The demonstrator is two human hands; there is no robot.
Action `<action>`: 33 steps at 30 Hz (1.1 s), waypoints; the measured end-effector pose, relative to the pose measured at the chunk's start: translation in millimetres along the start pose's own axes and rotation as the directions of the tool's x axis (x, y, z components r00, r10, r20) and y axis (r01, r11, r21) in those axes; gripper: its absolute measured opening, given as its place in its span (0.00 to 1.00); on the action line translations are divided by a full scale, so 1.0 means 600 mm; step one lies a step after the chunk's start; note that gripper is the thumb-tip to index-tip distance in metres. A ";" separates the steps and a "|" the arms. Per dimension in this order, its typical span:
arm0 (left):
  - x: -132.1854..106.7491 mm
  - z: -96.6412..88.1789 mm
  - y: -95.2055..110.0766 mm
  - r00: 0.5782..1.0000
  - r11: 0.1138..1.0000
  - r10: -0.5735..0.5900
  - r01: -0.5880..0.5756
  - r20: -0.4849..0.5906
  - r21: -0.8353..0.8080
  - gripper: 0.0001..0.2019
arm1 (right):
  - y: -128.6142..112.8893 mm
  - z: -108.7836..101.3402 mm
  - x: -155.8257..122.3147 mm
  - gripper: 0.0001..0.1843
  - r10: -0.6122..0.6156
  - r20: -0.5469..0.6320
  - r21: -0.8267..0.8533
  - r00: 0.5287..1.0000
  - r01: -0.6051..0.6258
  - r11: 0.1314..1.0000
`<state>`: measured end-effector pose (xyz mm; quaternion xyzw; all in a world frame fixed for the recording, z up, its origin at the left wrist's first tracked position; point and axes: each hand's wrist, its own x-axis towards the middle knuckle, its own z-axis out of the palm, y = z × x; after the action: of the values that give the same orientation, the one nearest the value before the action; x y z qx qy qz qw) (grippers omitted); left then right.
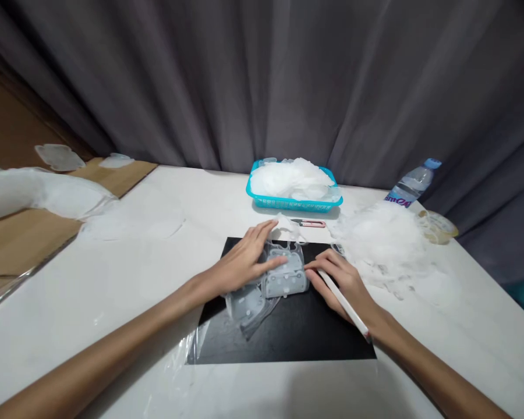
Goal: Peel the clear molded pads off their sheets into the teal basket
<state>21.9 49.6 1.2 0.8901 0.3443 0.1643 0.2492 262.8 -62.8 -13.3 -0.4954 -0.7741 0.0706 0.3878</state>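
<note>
My left hand [248,259] lies spread over translucent, dotted plastic pieces [287,284], its thumb stretched across them. A second translucent piece [247,305] shows below that hand. Both rest on a black mat [288,340]. At the right edge of the pieces, my right hand [343,282] is closed around a slim white pen-like tool [344,305], whose back end slants down towards my wrist. The tool's tip is too small to make out. Thin, clear film with ragged edges [288,228] extends beyond my left fingertips.
A blue basket [297,203] heaped with white translucent pieces stands at the back, with red-handled thread snips [312,223] before it. On the right are a pile of filmy scraps [384,238], a water bottle [413,185] and a tape roll [439,227]. Cardboard [30,238] lies left.
</note>
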 end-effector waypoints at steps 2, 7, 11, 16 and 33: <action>0.015 0.000 -0.018 0.999 1.000 -0.024 0.025 -0.042 0.017 0.39 | -0.008 0.006 -0.006 0.05 -0.064 0.008 -0.056 0.998 0.064 0.996; 0.024 0.000 -0.035 0.989 0.985 0.005 0.020 -0.149 0.171 0.28 | -0.025 0.021 -0.019 0.11 -0.050 -0.013 -0.119 0.999 0.048 0.992; -0.006 -0.002 -0.015 0.986 0.963 0.097 -0.059 -0.133 0.263 0.28 | -0.029 0.023 -0.021 0.13 -0.155 0.135 -0.133 0.979 0.173 0.976; -0.045 0.006 -0.004 0.979 0.978 0.160 -0.175 0.128 0.116 0.38 | -0.024 0.022 -0.017 0.07 -0.305 0.241 -0.211 0.921 0.357 0.910; -0.053 0.015 0.030 0.976 0.994 0.093 -0.079 0.196 -0.079 0.28 | -0.020 -0.028 -0.006 0.15 0.029 0.322 0.270 0.946 -0.121 0.955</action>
<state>13.0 13.1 -0.2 0.9068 0.2727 0.0971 0.3063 266.3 -76.6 2.3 -0.4458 -0.7881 0.2744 0.3239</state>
